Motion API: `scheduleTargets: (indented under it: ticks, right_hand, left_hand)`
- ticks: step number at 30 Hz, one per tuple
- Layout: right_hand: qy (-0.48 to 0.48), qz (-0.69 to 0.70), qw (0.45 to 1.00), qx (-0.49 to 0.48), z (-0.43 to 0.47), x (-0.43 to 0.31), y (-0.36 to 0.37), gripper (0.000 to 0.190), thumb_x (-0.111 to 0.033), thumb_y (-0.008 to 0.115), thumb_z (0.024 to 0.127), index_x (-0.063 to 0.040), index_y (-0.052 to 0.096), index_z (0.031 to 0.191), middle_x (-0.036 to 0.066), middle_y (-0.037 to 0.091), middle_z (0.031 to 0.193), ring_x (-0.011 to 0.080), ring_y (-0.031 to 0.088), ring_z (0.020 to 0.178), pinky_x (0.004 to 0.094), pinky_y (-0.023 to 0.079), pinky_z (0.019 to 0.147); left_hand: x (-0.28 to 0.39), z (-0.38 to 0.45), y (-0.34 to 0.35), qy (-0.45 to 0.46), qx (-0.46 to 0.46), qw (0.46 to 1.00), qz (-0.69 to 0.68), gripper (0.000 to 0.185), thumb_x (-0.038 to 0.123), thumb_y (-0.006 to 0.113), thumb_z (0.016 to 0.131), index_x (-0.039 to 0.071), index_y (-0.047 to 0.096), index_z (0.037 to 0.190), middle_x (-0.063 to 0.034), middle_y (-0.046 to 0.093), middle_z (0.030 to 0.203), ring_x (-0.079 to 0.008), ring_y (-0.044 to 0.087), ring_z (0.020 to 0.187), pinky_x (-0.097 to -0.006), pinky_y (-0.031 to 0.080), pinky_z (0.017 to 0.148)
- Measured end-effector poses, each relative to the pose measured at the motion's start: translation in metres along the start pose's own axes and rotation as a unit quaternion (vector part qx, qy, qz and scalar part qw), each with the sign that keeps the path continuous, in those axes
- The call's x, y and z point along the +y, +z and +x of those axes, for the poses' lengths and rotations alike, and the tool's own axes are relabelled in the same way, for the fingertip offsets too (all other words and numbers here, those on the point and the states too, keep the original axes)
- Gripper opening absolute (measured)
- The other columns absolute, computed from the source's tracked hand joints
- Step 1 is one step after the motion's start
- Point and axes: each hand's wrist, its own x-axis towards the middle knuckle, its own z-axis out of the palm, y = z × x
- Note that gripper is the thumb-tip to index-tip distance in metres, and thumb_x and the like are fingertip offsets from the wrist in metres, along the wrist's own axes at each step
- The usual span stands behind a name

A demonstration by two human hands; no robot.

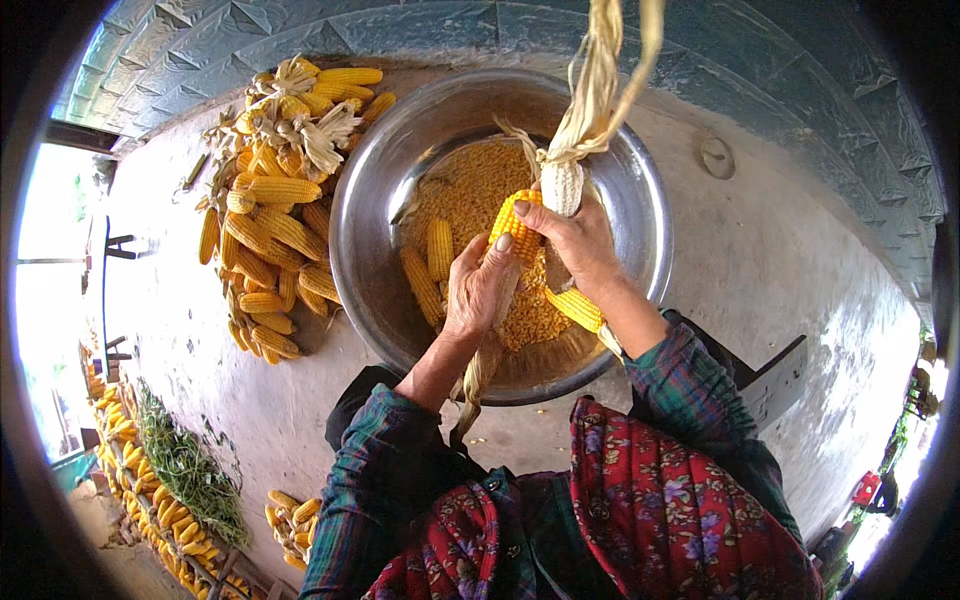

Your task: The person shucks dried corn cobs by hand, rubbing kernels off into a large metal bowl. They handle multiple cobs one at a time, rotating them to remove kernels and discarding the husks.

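Over a wide metal basin [350,225], my left hand [480,289] grips a yellow ear of corn [514,225], its pale husk [476,375] trailing down past the wrist. My right hand [581,244] is wrapped around a bare white corncob [562,187], whose long dry husk [585,120] stretches up beyond the rim. The right thumb presses against the kernels of the yellow ear. Loose kernels [472,176] cover the basin floor. Inside at the left rest two ears [440,249], and another ear [576,309] lies beneath my right wrist.
A heap of corn ears [270,217] sits on the concrete floor [750,247] left of the basin. Several more ears [294,521] lie at lower left, near green plants [184,457] and a long row of corn [150,487]. An embossed metal panel [720,52] runs along the far side.
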Motion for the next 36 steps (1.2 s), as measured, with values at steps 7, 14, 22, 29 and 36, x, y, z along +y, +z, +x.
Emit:
scheduleTargets:
  ticks: [7, 14, 22, 29, 36]
  right_hand:
    - [0.09, 0.209, 0.973, -0.038, 0.008, 0.0, -0.015, 0.035, -0.023, 0.074, 0.082, -0.003, 0.061, 0.108, 0.004, 0.064, 0.098, 0.0134, 0.058, 0.098, 0.0295, 0.042, 0.093]
    - [0.049, 0.191, 0.978, -0.064, 0.007, -0.001, -0.013, 0.035, -0.024, 0.075, 0.081, -0.005, 0.061, 0.107, 0.001, 0.062, 0.096, 0.0118, 0.057, 0.091, 0.0278, 0.044, 0.087]
    - [0.032, 0.097, 0.983, -0.156, 0.005, -0.02, -0.021, 0.033, -0.018, 0.075, 0.079, -0.006, 0.063, 0.107, 0.0, 0.064, 0.098, 0.0117, 0.059, 0.094, 0.0278, 0.046, 0.087]
    - [0.028, -0.063, 0.986, -0.154, -0.002, -0.009, -0.012, 0.029, -0.013, 0.075, 0.08, -0.004, 0.063, 0.105, 0.005, 0.067, 0.098, 0.0159, 0.062, 0.098, 0.0307, 0.05, 0.085]
    - [0.158, 0.099, 0.98, -0.062, 0.0, 0.019, -0.024, 0.025, -0.019, 0.068, 0.081, 0.001, 0.067, 0.094, 0.009, 0.07, 0.086, 0.0164, 0.064, 0.084, 0.0307, 0.046, 0.083]
  left_hand:
    - [0.013, -0.004, -0.002, -0.038, -0.072, 0.988, -0.129, 0.043, 0.04, 0.051, 0.097, 0.0, 0.059, 0.108, -0.008, 0.065, 0.083, -0.0153, 0.062, 0.062, -0.0259, 0.049, 0.055]
    - [0.005, 0.003, -0.003, -0.097, -0.005, 0.987, -0.124, 0.05, 0.05, 0.045, 0.097, 0.005, 0.059, 0.113, -0.0065, 0.063, 0.079, -0.0168, 0.06, 0.059, -0.0286, 0.05, 0.054]
    - [0.03, -0.006, 0.002, -0.034, -0.139, 0.99, -0.012, 0.053, 0.017, 0.076, 0.071, -0.001, 0.055, 0.117, -0.005, 0.063, 0.098, -0.0148, 0.061, 0.081, -0.0279, 0.048, 0.078]
    - [-0.004, 0.003, -0.001, 0.064, -0.001, 0.925, 0.373, 0.043, 0.012, 0.073, 0.069, -0.003, 0.057, 0.106, -0.0159, 0.068, 0.088, -0.0245, 0.067, 0.083, -0.0351, 0.052, 0.076]
    - [-0.02, 0.001, 0.002, 0.135, 0.011, 0.804, 0.579, 0.036, 0.01, 0.062, 0.075, -0.001, 0.051, 0.107, -0.023, 0.063, 0.078, -0.0417, 0.064, 0.076, -0.0475, 0.052, 0.065]
